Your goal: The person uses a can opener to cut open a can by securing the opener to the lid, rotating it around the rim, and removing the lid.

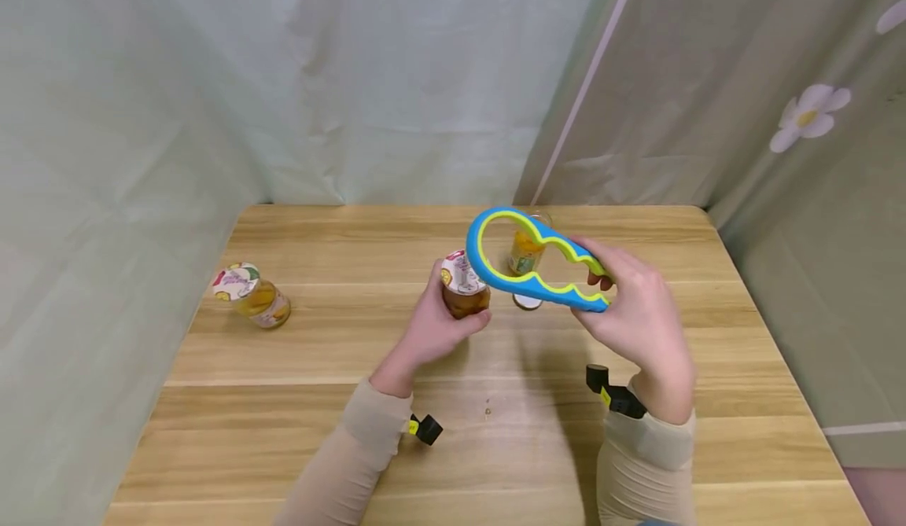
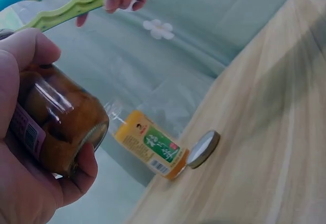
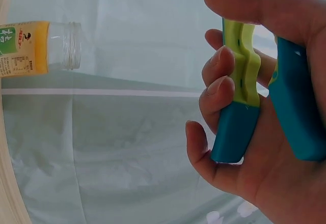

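My left hand (image 1: pixel 440 323) grips a glass jar of fruit (image 2: pixel 63 112) with a patterned lid (image 1: pixel 463 273), raised off the table in the left wrist view. In my right hand (image 1: pixel 640 306) is a blue and yellow-green jar opener (image 1: pixel 488 270), its two handles held between fingers and thumb. The opener's loop hangs close beside the lid in the head view; I cannot tell whether they touch. Behind the opener stands an uncapped jar with a green label (image 2: pixel 160 145), orange contents inside. A loose lid (image 2: pixel 204 149) lies on the table next to that jar.
Another fruit jar (image 1: pixel 262 302) with a patterned lid stands at the left of the wooden table (image 1: pixel 318 432). Small drops (image 1: pixel 487 411) lie on the wood near the front. Curtains (image 1: pixel 439 78) hang behind the table and at its sides.
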`<state>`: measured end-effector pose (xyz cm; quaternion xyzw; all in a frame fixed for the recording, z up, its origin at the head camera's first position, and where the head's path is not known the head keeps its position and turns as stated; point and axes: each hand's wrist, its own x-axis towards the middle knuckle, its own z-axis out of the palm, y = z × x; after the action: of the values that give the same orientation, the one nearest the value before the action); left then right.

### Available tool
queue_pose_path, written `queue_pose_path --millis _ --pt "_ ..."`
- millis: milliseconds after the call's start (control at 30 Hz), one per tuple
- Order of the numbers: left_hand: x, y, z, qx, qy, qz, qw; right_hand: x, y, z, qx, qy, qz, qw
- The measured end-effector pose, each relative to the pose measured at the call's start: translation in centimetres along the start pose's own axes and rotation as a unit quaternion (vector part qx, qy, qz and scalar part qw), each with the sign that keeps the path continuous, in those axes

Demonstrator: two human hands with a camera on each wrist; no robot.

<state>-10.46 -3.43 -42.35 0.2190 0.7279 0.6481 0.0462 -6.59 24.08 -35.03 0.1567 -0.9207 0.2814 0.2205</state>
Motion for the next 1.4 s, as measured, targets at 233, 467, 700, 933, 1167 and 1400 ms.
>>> queue_pose_path --millis 233,467,700,933,1167,1400 --pt "-0.6 2.2 1.3 0.030 -0.022 0.007 0.9993 0.1 -0.4 0.5 0.011 -0.023 -0.025 0.999" --pt "-0.6 1.6 2.5 -0.002 -0.041 0.032 0.9987 0.4 -1.2 1.3 0.013 -0.065 -0.051 0.996" --pt "-0.5 1.2 3.2 -0.040 -0.063 0.073 0.9945 0.3 -1.8 1.8 -0.013 -0.086 -0.064 0.994" --pt "-0.6 1.2 3.3 -0.060 -0.071 0.073 0.9930 0.1 -2.0 2.1 -0.037 -0.106 -0.050 0.992" --pt "-0.6 1.4 3.1 -0.053 -0.057 0.057 0.9953 0.0 -2.7 2.3 -0.062 -0.139 -0.024 0.988" --pt "-0.6 1.4 3.0 -0.035 -0.043 0.045 0.9975 -0.1 -3.6 2.7 -0.089 -0.169 0.006 0.982"
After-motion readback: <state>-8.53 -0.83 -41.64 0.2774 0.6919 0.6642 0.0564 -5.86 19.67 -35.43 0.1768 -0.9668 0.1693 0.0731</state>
